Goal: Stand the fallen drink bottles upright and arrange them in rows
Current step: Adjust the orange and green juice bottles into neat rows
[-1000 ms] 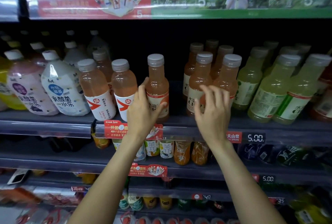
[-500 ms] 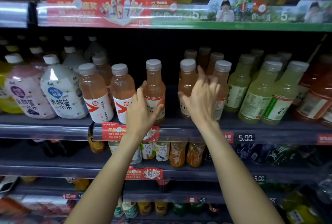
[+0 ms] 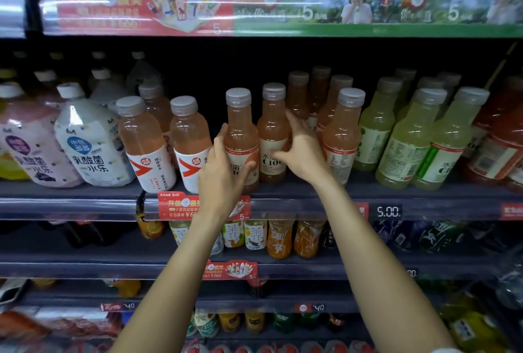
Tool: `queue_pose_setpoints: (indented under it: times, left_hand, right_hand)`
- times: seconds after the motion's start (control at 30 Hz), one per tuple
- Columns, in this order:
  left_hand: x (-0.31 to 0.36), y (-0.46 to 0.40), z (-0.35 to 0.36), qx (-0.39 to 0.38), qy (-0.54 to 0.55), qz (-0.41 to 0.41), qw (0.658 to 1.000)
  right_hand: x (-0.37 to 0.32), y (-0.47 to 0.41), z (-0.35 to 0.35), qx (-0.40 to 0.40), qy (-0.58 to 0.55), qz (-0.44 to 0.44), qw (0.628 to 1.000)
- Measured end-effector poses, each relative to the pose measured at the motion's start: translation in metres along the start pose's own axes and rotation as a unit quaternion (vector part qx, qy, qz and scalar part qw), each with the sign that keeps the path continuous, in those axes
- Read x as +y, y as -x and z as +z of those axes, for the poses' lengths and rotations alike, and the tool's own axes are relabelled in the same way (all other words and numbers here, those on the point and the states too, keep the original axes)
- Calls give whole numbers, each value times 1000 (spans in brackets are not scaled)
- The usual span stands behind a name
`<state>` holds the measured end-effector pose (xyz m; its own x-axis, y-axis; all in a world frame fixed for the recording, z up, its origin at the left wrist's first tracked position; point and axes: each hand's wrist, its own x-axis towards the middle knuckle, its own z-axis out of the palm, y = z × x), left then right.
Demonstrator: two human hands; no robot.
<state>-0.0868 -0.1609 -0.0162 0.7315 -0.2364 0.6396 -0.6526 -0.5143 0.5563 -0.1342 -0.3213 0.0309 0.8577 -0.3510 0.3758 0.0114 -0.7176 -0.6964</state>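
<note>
— Shop shelving fills the view; on the middle shelf (image 3: 368, 197), what's different from a second ago?

— A second ago one peach bottle (image 3: 242, 140) stood alone, a gap to its right. Now a second peach bottle (image 3: 273, 137) stands just beside it, upright at the front edge.

— The hands?

— Left hand (image 3: 223, 171) grips the first bottle low down, thumb across the label, fingers curled behind. Right hand (image 3: 302, 151) has come in from the right; its fingers wrap the second bottle's side and back.

— So the gap's closing?

— I'd say so. A third peach bottle (image 3: 343, 137) stands just right of that hand, others behind it. Everything visible here is already standing, so this looks like row-squaring rather than righting. Green bottles (image 3: 407, 137) further right look untouched.
</note>
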Motion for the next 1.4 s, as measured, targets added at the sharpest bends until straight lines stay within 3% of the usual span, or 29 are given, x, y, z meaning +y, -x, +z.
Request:
queue_pose_setpoints:
  times: [0.33,1.17,1.3,1.4]
  left_hand:
    - [2,0,0,6,-8,-7,1000]
    - [13,5,2,16,-34,-29,999]
    - [11,4,1,18,-39,-26,999]
    - [11,4,1,21,-41,-21,999]
  right_hand:
    - [13,-24,36,-24,-128,16,991]
    - [15,-37,46,-90,-136,-4,987]
    - [6,-45,43,-34,-103,-19,994]
    - [-6,-57,39,-20,-145,-28,989]
